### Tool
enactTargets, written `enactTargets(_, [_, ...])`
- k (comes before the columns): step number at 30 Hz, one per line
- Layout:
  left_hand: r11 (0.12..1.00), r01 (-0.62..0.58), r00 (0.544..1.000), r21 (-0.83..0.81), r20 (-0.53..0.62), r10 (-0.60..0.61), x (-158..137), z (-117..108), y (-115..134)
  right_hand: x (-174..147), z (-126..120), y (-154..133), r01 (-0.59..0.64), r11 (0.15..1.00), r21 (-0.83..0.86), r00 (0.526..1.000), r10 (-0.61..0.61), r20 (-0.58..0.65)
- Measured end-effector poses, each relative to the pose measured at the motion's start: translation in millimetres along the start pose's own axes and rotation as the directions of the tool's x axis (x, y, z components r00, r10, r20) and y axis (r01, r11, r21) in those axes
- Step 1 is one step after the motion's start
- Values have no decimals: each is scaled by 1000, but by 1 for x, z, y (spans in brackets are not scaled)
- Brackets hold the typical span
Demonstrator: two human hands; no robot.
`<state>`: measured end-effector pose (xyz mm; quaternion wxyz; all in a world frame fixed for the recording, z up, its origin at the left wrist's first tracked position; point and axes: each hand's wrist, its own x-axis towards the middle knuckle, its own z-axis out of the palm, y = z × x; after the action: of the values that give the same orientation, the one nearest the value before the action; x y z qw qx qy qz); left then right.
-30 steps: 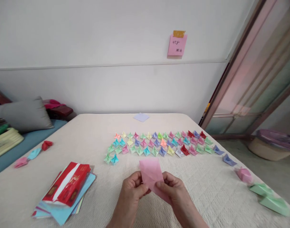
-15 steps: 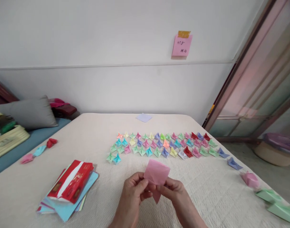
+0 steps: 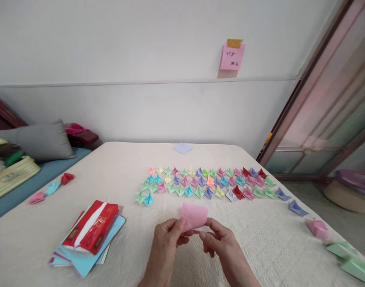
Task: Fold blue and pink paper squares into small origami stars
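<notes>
A folded piece of pink paper (image 3: pixel 195 216) is raised above the cream cloth in front of me. My left hand (image 3: pixel 168 239) pinches its lower left corner, thumb on the near face and fingers behind. At its lower right edge, my right hand (image 3: pixel 220 239) has the index finger against the paper and the thumb just below; the other fingers curl underneath. Beyond the hands, rows of small folded paper boats (image 3: pixel 199 192) in many colours stand on the cloth.
A red tissue packet (image 3: pixel 94 227) lies on a stack of coloured paper sheets (image 3: pixel 116 227) at left. Larger folded papers line the right edge, including a pink one (image 3: pixel 319 229). A lilac sheet (image 3: pixel 182 148) lies at the far edge. Folded red paper (image 3: pixel 67 178) is far left.
The pink paper has gone from a square with a pointed tip hanging below to a flatter rectangle, its tip out of sight. My right thumb has moved off its face. The view has shifted slightly.
</notes>
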<state>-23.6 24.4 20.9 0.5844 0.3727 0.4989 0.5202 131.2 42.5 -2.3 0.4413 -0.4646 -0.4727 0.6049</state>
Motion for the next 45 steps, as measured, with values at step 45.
enactTargets(45, [971,-237,970,41,-50,239,-5,14,-21,-2,0,-2,134,933,334,981,-78,-177])
